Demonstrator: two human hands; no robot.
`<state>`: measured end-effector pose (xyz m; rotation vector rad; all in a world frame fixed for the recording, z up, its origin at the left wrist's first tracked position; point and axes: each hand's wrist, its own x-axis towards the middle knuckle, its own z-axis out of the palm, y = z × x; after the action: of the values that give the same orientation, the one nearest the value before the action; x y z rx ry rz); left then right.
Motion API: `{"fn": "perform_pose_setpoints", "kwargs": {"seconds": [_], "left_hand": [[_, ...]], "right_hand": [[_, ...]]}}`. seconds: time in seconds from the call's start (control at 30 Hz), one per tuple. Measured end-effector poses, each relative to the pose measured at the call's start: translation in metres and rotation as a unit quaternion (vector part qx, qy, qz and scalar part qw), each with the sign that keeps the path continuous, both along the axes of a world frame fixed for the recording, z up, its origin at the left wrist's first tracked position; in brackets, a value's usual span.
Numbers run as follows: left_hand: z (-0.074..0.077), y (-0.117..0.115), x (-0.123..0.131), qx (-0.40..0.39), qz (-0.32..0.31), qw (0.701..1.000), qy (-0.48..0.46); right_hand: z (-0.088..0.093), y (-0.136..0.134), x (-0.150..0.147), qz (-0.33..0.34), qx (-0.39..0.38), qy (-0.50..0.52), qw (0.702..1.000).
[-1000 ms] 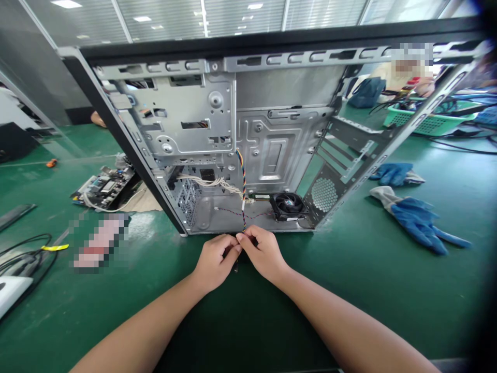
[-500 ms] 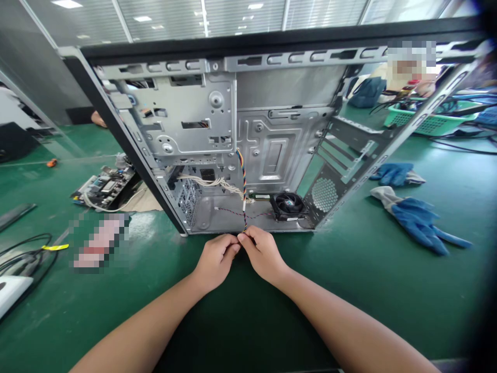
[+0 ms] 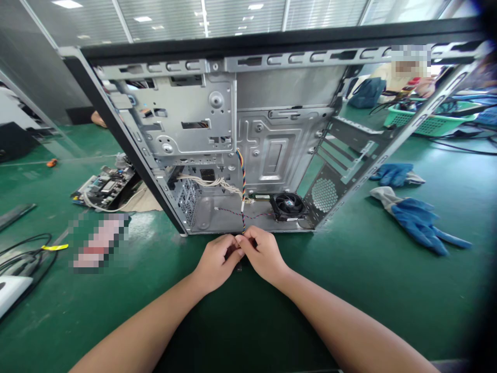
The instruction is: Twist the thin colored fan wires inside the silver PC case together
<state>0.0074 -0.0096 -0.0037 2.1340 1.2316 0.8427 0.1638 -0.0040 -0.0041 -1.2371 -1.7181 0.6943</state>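
Note:
An open metal computer case [image 3: 217, 114] stands on the green table with its inside facing me. A braided multicoloured cable [image 3: 243, 191] hangs down from the case's middle to its front edge. My left hand [image 3: 215, 261] and my right hand [image 3: 264, 254] meet just in front of the case, both pinched on the cable's lower end. A small dark connector [image 3: 239, 267] peeks out below my fingers. A black cooling fan [image 3: 288, 204] lies on the case floor, to the right of the cable.
A circuit board [image 3: 104, 186] lies left of the case. Blue work gloves [image 3: 417, 220] lie on the right. A green basket [image 3: 430, 122] with cables stands far right, by another person. Black cables [image 3: 23, 254] lie at the left edge.
My hands stay together on the cable's end. The fingers shift slightly, and the dark connector shows below them again after being hidden half a second ago.

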Motion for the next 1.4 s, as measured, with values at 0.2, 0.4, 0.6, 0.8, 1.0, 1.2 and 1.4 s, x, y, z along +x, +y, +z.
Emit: {"fn": "perform_pose_setpoints", "kwargs": {"seconds": [0.2, 0.4, 0.6, 0.8, 1.0, 1.2, 1.4], "left_hand": [[0.0008, -0.0007, 0.0002, -0.021, 0.009, 0.999, -0.025], [0.0028, -0.0001, 0.0008, -0.035, 0.026, 0.998, -0.037], [0.0030, 0.0013, 0.0001, -0.035, 0.026, 0.999, -0.032], [0.0038, 0.0007, 0.0005, -0.048, 0.023, 0.998, -0.042], [0.0001, 0.0005, 0.0010, -0.060, 0.026, 0.995, -0.070], [-0.0004, 0.0015, 0.0004, -0.054, 0.031, 0.997, -0.054], [0.0026, 0.0019, 0.0005, -0.044, 0.030, 0.998, -0.044]], "right_hand": [[0.0009, 0.0006, -0.0008, -0.004, 0.000, 0.005, 1.000], [-0.0004, 0.0011, -0.0016, -0.005, 0.001, 0.004, 1.000], [-0.0021, 0.0015, -0.0010, 0.007, 0.017, -0.008, 1.000], [-0.0005, 0.0014, -0.0011, 0.003, 0.010, -0.008, 1.000], [-0.0002, 0.0020, -0.0010, -0.002, 0.003, 0.001, 1.000], [-0.0006, 0.0014, -0.0007, 0.000, -0.003, -0.001, 1.000], [-0.0006, 0.0014, -0.0011, 0.009, 0.006, -0.009, 1.000]]}}
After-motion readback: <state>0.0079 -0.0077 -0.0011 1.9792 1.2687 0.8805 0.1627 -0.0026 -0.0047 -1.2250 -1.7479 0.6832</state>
